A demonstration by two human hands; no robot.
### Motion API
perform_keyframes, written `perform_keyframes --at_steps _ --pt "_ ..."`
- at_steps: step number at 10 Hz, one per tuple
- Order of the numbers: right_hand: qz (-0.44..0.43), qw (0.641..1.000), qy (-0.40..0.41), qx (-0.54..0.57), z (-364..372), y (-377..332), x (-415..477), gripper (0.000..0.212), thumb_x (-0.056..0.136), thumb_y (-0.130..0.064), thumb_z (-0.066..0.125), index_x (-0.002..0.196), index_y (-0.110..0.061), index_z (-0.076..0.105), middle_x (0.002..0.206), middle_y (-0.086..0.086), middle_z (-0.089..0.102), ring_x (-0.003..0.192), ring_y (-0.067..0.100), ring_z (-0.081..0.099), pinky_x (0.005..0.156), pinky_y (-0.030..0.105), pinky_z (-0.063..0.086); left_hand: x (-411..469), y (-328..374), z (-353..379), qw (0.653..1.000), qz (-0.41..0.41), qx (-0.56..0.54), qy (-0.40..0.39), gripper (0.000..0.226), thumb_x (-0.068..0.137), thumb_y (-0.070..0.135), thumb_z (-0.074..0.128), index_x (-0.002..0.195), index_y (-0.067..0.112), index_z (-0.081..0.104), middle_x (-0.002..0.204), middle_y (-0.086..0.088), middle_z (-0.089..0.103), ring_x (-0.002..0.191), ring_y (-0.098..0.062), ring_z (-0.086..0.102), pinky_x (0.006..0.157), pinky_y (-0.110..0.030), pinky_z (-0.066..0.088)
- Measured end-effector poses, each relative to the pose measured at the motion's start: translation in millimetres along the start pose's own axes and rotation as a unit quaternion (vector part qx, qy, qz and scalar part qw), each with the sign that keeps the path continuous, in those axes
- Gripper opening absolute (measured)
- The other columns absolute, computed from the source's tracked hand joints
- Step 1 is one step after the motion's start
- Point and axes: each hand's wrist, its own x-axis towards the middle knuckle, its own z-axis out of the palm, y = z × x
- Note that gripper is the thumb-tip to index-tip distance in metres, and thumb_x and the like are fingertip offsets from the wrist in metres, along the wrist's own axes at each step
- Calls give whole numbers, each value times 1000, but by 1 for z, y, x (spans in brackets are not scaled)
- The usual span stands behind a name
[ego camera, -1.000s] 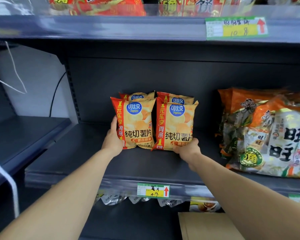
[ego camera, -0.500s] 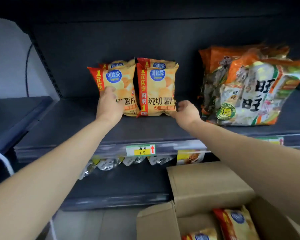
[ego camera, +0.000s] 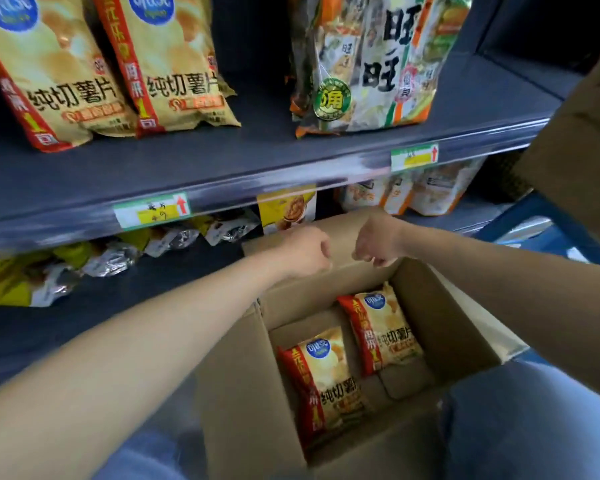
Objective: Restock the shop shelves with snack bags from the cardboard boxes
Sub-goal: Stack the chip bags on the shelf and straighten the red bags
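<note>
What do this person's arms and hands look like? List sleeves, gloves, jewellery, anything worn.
The left arm and right arm are bare as far as the frame shows, with no sleeves in view. The left hand and right hand wear no gloves. No watch, bracelet or ring shows on the sides facing the camera.

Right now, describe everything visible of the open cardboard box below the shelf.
The cardboard box is plain brown board, open on top, flaps folded outward. It stands below the shelf, before the person. Inside, on its bare bottom, lie a near chip bag and a far chip bag, yellow and red, apart. The left hand and right hand hover over its far flap, loosely curled, holding nothing; whether they touch it cannot be told.
</note>
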Motion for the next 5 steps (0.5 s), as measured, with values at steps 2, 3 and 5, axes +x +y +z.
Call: perform_keyframes --at_steps 2,3,5 --pt "78 996 -31 32 47 65 46 27 83 -10 67 109 -4 62 84 7 58 74 20 57 60 26 49 42 -51 89 982 -131 14 -135 32 88 21 64 110 -2 64 109 -17 68 90 -26 63 78 -33 51" --pt "84 994 -46 -51 73 84 62 21 91 -22 60 104 -5 60 77 9 57 67 20 57 57 23 48 49 -70 116 967 -180 31 -176 39 88 24 64 119 2 58 117 -17 64 99 -27 63 81 -34 53" --pt "129 990 -38 -43 110 127 94 47 85 -31 68 120 -1 58 116 12 64 105 24 63 76 28 49 59 -97 154 943 -218 89 -236 54 83 26 70 128 1 53 128 -12 59 113 -27 58 87 -32 47"
